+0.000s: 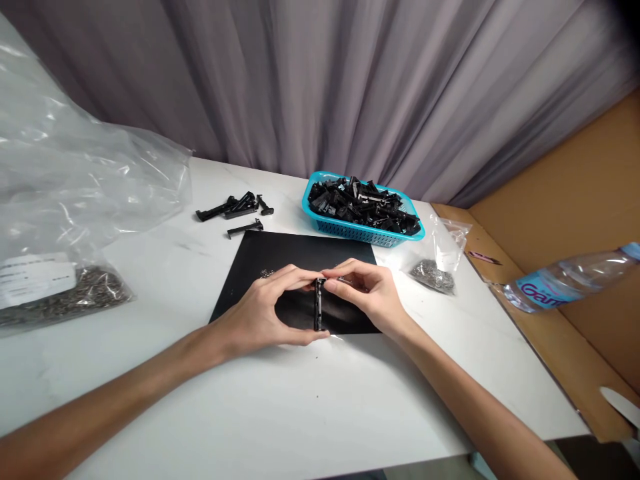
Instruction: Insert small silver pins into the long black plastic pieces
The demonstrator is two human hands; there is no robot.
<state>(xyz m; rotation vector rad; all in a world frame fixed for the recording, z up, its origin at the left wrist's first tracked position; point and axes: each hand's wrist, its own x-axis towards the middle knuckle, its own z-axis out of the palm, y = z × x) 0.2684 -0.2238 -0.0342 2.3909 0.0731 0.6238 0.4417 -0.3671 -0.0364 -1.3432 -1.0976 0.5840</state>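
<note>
A slim black plastic part (318, 305) stands upright over a black mat (280, 257) on the white table (280, 400). My left hand (260, 310) pinches it from the left, thumb at its lower end and fingers at its top. My right hand (367, 290) is closed in a pinch at the part's top end; what lies between its fingertips is too small to make out. A few tiny metal pieces (267, 273) lie on the mat just beyond my left fingers.
A teal basket (360, 230) of black plastic parts sits behind the mat. Several loose black parts (235, 208) lie at the back left. A big clear bag (75, 200) with metal pieces is at left, a small bag (433, 273) at right. A water bottle (565, 280) lies on cardboard (590, 193).
</note>
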